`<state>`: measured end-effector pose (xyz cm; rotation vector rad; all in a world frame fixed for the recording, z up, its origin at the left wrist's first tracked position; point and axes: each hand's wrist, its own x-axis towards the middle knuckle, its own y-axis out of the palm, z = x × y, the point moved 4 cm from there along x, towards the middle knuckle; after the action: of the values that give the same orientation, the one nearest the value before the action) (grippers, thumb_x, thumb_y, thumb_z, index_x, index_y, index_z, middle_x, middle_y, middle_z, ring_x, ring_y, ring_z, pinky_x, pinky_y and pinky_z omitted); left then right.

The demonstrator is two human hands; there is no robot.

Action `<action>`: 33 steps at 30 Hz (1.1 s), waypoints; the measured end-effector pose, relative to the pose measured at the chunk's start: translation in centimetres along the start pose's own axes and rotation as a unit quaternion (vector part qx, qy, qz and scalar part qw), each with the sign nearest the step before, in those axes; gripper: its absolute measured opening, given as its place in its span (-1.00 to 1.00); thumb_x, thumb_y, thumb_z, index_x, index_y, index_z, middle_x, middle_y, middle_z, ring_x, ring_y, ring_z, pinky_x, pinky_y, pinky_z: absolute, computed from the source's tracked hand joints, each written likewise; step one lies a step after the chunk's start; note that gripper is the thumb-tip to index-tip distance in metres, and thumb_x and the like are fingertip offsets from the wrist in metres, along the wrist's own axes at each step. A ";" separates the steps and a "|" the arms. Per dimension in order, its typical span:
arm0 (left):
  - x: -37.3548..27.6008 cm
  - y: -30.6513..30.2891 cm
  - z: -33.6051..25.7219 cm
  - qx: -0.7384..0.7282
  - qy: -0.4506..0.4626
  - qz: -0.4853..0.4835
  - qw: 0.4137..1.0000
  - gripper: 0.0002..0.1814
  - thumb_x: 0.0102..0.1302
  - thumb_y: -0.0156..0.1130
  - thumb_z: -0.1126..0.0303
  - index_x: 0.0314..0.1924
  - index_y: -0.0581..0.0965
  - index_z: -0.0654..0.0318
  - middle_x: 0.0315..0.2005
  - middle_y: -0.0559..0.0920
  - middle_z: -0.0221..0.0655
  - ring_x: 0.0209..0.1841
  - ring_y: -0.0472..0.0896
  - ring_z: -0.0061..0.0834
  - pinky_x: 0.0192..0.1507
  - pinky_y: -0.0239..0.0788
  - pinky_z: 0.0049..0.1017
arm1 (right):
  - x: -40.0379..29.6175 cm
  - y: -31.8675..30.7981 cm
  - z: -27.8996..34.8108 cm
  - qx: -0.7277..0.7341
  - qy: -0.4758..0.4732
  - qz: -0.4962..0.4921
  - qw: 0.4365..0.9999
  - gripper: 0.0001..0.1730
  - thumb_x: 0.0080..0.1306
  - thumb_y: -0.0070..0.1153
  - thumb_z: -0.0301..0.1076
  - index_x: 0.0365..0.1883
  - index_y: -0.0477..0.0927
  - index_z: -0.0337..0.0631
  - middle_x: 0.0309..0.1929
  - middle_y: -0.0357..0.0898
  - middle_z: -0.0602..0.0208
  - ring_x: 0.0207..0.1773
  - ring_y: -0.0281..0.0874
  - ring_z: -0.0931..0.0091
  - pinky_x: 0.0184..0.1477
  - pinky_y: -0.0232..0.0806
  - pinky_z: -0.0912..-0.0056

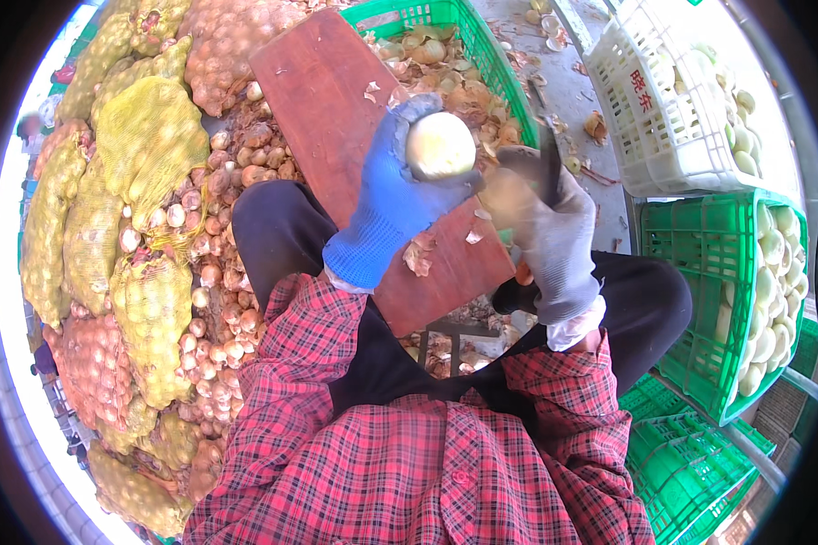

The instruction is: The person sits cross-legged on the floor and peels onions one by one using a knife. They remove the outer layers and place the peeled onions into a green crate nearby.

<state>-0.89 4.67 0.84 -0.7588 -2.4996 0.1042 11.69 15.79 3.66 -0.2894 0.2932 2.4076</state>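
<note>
My left hand [399, 184], in a blue knitted work glove, holds a pale peeled onion [441, 146] above a reddish-brown wooden board [327, 95] that lies slanted between my knees. Close to its right, my right hand [552, 218] wears a grey glove and grips a dark-bladed knife [549, 153], its blade pointing away from me. A blurred tan piece, perhaps onion skin, shows beside the right fingers. Bits of dry onion skin [419, 253] lie on the board. Beyond the board, a green plastic crate [497, 65] holds onion skins.
Unpeeled onions [211, 272] are heaped at left, beside yellow mesh sacks [151, 136] and reddish mesh sacks [92, 368] of onions. On the right stand a white crate [644, 122] and a green crate [702, 272] with peeled onions. More green crates [695, 456] are below them.
</note>
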 end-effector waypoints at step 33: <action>16.5 22.8 -14.9 -0.229 -0.182 0.189 0.937 -0.39 0.13 0.40 0.44 0.17 0.38 0.30 -0.05 0.56 -0.22 -0.03 0.61 -0.36 -0.12 0.60 -0.50 | -2.0 -1.4 -4.2 -0.593 -0.135 0.223 0.762 -0.84 0.13 0.23 -0.35 -0.32 0.75 -0.08 -0.29 0.73 0.30 -0.23 0.71 0.26 -0.35 0.52 0.17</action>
<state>6.28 31.62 16.31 -1.5357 -2.7202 -0.2350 14.64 14.36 0.06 -0.4322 -1.5190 2.7066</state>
